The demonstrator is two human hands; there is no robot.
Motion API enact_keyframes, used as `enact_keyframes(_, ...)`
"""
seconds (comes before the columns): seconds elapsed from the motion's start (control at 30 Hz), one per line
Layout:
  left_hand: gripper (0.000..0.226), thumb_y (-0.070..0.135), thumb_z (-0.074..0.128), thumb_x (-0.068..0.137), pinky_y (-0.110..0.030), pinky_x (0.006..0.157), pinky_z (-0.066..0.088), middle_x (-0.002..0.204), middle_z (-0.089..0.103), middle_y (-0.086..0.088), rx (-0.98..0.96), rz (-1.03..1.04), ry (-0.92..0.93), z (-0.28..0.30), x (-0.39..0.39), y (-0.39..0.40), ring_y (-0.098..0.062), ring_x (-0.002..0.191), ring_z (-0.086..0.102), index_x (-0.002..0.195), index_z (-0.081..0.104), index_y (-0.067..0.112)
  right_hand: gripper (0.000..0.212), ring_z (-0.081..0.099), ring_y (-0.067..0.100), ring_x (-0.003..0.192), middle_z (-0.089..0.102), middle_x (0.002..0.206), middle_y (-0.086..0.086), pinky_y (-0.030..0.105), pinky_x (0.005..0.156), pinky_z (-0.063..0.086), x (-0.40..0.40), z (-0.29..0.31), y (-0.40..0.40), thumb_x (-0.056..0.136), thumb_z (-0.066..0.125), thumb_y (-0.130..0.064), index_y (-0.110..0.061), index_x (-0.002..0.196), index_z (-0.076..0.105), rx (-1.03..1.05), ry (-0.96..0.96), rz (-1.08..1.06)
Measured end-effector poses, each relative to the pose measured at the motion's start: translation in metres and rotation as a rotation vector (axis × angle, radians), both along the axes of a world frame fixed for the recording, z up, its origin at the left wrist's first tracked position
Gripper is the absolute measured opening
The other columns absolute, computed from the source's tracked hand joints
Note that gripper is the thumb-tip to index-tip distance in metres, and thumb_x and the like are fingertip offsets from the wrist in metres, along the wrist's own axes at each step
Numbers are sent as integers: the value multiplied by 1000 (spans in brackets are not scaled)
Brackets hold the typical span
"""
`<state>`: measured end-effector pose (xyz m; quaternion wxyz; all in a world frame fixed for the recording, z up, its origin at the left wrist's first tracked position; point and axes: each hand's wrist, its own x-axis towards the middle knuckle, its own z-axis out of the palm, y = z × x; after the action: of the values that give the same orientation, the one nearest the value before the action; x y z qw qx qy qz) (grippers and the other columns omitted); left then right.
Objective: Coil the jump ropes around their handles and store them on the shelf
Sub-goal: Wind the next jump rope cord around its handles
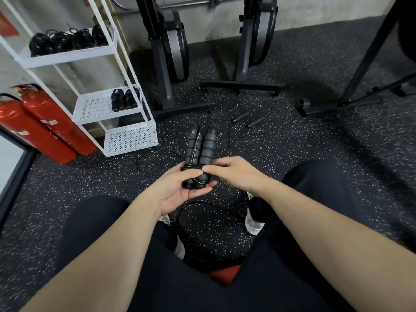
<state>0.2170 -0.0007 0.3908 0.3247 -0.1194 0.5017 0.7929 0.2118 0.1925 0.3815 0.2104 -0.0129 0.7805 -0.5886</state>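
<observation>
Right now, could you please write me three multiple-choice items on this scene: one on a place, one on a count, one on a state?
1. Where do the spare handles lie?
A. on the floor
B. on the top shelf
C. on a lap

2. How many extinguishers stand beside the rack?
A. one
B. two
C. four

3. How far along is the rope on the held handles?
A. fully coiled
B. a few turns near one end
C. not begun

Answers:
1. A, they rest on speckled floor beyond the hands.
2. B, two red cylinders lean there.
3. B, the left hand holds the pair, the right hand pinches the turns, and loose rope trails on the floor.
</observation>
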Motion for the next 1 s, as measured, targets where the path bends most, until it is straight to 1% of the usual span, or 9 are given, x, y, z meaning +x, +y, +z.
enact_keyframes(0.07, 29, -2, 55, 99, -34, 68, 64, 108, 75, -21, 7, -4, -5, 1, 1, 0, -39, 95, 75, 126, 61, 6, 23, 44, -2, 42, 55, 49, -20, 8, 46, 31, 1, 2, 0, 94, 69, -40, -27, 111, 77, 28, 29, 3)
enact_keyframes(0.17, 33, -1, 55, 98, -32, 68, 63, 108, 75, -21, 38, 23, -4, 1, 3, 2, -38, 94, 76, 130, 60, 5, 24, 45, -2, 45, 63, 57, -18, 9, 47, 32, 1, 1, -2, 92, 72, -39, -25, 111, 79, -28, 35, -49)
enact_keyframes(0.37, 61, 21, 68, 86, -31, 70, 63, 118, 73, -21, 88, 106, -21, -2, 4, 12, -39, 102, 74, 142, 52, 2, 22, 39, 3, 46, 60, 51, -12, 20, 51, 32, 1, -4, -4, 91, 73, -40, -23, 103, 80, -85, 30, -150)
enact_keyframes(0.5, 69, 33, 73, 84, -31, 73, 63, 126, 70, -19, 113, 244, -22, -6, 5, 22, -35, 112, 71, 144, 52, 7, 20, 63, -4, 64, 77, 78, -9, 16, 73, 48, 1, -5, -6, 88, 78, -31, -19, 104, 81, -185, 63, -235)
enact_keyframes(0.6, 59, 35, 73, 84, -31, 72, 62, 117, 75, -14, 97, 316, 1, -7, 7, 28, -29, 104, 75, 137, 57, 14, 17, 71, 2, 82, 79, 92, -5, 19, 83, 54, 3, -7, -11, 88, 79, -25, -19, 103, 81, -245, 64, -260)
enact_keyframes(0.73, 44, 30, 70, 94, -32, 70, 62, 109, 77, -13, 54, 340, 5, -7, 7, 28, -26, 89, 76, 135, 59, 15, 18, 59, -5, 61, 77, 80, -9, 13, 66, 46, 4, -10, -15, 88, 79, -26, -18, 103, 81, -254, 55, -265)
enact_keyframes(0.83, 36, 23, 69, 96, -37, 75, 62, 113, 76, -14, 71, 353, -1, -7, 4, 27, -25, 92, 76, 130, 61, 15, 28, 59, -9, 62, 73, 77, -17, 7, 61, 42, 2, -14, -14, 88, 78, -34, -20, 112, 78, -163, 84, -251)
enact_keyframes(0.93, 27, 21, 69, 96, -35, 72, 61, 111, 76, -12, 73, 364, -2, -7, 3, 27, -21, 89, 76, 122, 64, 17, 33, 61, -3, 70, 74, 87, -12, 14, 70, 45, 3, -13, -17, 90, 75, -38, -27, 121, 71, -95, 125, -218)
enact_keyframes(1.0, 23, 21, 68, 96, -33, 69, 60, 108, 75, -12, 58, 358, 0, -8, 3, 27, -22, 85, 75, 119, 65, 17, 46, 54, -1, 60, 67, 78, -8, 20, 63, 41, 1, -14, -18, 89, 73, -46, -34, 132, 58, -32, 107, -201)
